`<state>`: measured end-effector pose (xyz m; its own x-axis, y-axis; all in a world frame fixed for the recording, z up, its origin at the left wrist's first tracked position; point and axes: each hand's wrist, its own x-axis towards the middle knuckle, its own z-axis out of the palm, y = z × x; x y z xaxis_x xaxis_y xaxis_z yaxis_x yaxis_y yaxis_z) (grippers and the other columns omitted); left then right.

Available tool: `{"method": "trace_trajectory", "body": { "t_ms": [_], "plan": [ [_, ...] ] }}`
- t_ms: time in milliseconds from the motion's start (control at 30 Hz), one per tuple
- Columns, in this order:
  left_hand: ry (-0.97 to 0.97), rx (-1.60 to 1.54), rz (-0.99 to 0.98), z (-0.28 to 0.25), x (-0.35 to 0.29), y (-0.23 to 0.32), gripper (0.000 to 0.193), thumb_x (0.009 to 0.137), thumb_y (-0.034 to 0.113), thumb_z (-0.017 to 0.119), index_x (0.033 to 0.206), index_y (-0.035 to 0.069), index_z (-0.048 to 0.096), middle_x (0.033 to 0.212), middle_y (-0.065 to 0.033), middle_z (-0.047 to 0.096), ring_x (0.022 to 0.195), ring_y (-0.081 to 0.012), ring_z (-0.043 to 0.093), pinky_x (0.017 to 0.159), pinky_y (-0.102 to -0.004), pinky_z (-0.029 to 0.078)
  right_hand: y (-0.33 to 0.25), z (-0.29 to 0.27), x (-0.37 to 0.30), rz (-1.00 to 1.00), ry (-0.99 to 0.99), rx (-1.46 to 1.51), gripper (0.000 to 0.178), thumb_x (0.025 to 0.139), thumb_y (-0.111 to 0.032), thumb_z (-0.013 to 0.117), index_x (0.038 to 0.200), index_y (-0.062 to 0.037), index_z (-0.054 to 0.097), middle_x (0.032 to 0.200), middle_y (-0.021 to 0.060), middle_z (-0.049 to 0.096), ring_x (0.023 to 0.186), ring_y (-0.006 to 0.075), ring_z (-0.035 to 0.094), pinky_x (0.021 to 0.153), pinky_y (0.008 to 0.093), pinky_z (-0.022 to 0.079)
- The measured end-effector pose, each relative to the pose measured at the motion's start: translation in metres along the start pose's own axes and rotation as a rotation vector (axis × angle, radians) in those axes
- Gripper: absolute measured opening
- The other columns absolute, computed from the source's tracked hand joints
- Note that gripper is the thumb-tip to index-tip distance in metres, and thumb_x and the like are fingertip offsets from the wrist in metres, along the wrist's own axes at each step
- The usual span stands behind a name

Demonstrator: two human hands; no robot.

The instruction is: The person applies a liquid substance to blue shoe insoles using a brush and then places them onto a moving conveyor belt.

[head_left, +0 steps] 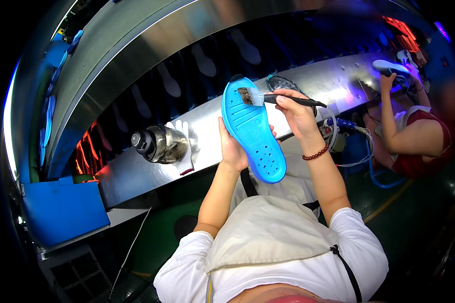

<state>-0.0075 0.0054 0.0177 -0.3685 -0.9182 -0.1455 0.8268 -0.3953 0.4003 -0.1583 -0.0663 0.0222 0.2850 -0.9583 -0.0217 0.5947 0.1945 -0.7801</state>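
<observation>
A bright blue shoe sole point(252, 132) with holes and ridges is held up before me, its far tip dark. My left hand point(232, 149) grips it from beneath, thumb along the left edge and fingertips showing at the right. Between the fingers of my right hand point(299, 118) is a flat paintbrush point(308, 102) with a black handle. Its brown bristles lie over the far part of the sole and appear to touch it. Just beyond the right hand a dark round dish point(283, 83) rests on the metal bench, partly hidden by the brush and hand.
On the steel bench point(121, 174) stand a dark-capped container point(159, 144) and a white glove point(185, 151). Behind runs a conveyor with several soles point(203, 59). At right, a co-worker point(414, 131) handles a shoe point(391, 67). Hoses point(346, 123) hang beside the bench. A blue box point(63, 207) is at left.
</observation>
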Motion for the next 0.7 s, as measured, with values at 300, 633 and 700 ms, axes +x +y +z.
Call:
{"method": "trace_trajectory", "body": {
  "t_ms": [300,633,700],
  "plan": [
    [0.283,0.096,0.253,-0.015,0.017,-0.007,0.07,0.082,0.065,0.014,0.123,0.013,0.039,0.12,-0.0063,0.044,0.113,-0.0216,0.04,0.097,-0.0348,0.03,0.006,0.049,-0.015,-0.795,-0.232,-1.099,0.017,0.064,-0.003,0.063,0.08,0.0001,0.062,0.081,0.0123,0.063,0.08,0.027,0.06,0.073,0.0336,0.046],
    [0.234,0.117,0.133,-0.015,-0.01,0.023,0.09,0.074,0.073,0.007,0.113,0.001,0.045,0.092,-0.0198,0.056,0.081,-0.0315,0.058,0.078,-0.0467,0.046,-0.035,0.024,-0.044,-0.154,-0.602,-0.798,0.017,0.071,-0.002,0.061,0.088,0.0017,0.063,0.083,0.0111,0.063,0.078,0.0165,0.059,0.069,0.0266,0.046],
    [0.088,0.051,0.066,0.002,-0.013,0.016,0.088,0.075,0.073,0.014,0.122,0.003,0.038,0.105,-0.0179,0.053,0.093,-0.0313,0.055,0.085,-0.0463,0.043,-0.047,0.04,-0.038,-0.069,-0.338,-0.555,0.019,0.072,-0.002,0.06,0.091,0.0019,0.062,0.087,0.0102,0.063,0.079,0.0143,0.058,0.07,0.0245,0.045]
  ]
}}
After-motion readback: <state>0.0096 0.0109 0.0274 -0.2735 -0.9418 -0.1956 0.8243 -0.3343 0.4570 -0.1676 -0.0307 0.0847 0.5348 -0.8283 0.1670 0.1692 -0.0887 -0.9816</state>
